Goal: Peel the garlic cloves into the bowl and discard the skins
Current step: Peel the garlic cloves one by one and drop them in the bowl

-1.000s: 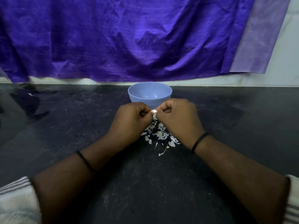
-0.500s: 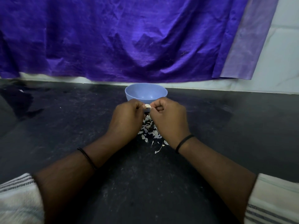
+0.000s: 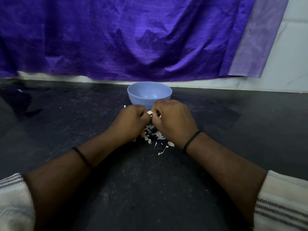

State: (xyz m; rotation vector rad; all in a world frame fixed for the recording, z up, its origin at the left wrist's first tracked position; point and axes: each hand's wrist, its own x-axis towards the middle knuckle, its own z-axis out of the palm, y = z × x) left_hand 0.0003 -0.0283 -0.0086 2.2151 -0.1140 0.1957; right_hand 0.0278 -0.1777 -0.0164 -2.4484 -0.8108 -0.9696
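Peeling is in progress. Both hands meet just in front of the blue bowl (image 3: 149,94), above a scatter of skins (image 3: 154,135) on the dark table (image 3: 66,130). The left hand (image 3: 131,120) and right hand (image 3: 173,119) have their fingers curled, pinching one garlic clove (image 3: 149,112) between them. Only a pale tip shows; its long axis appears to run roughly left to right, though this is uncertain. Next, I judge, the remaining skin needs stripping before the clove goes forward into the bowl.
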